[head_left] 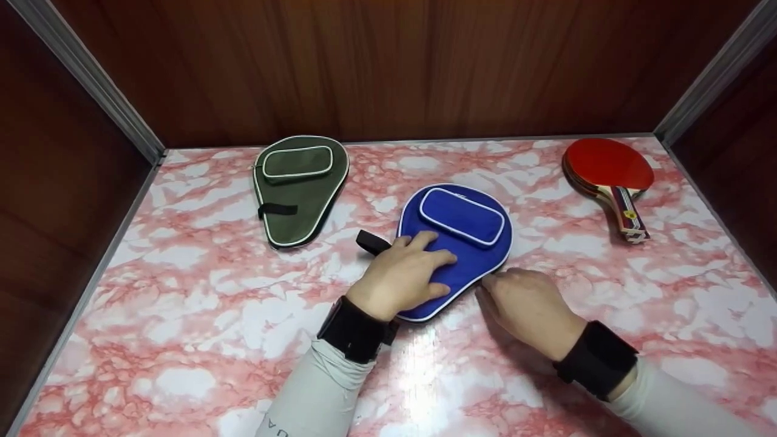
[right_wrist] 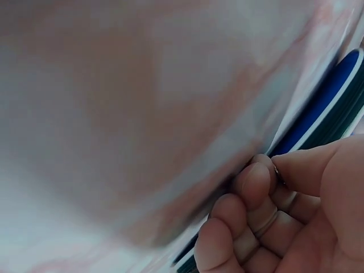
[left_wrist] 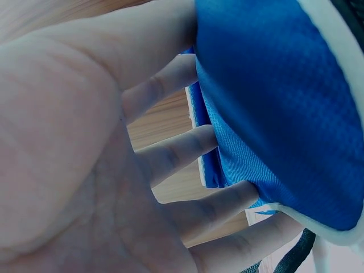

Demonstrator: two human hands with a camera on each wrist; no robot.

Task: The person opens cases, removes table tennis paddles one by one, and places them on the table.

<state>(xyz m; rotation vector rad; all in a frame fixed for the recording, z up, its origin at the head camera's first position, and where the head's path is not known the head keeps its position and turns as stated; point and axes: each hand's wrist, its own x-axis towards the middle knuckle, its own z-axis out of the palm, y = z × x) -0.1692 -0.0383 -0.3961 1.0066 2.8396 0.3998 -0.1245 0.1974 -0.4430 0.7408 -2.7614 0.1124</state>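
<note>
A blue table tennis bat case [head_left: 467,255] with white piping and a small front pocket [head_left: 462,216] lies on the table. My left hand [head_left: 403,276] rests on its left side, fingers spread; the left wrist view shows the fingertips against the blue fabric [left_wrist: 284,114]. At the case's lower right edge, my right hand [head_left: 527,306] has its fingers curled. Thumb and forefinger pinch the zipper pull [right_wrist: 277,172] there, mostly hidden, with only a small metallic bit showing. A black strap [head_left: 372,242] sticks out at the left of the case.
A green bat case [head_left: 297,197] of the same shape lies at the back left. Stacked red table tennis bats [head_left: 610,164] lie at the back right. Dark wood-look panels [head_left: 400,73] border the pink marbled table [head_left: 200,321] at the back and sides.
</note>
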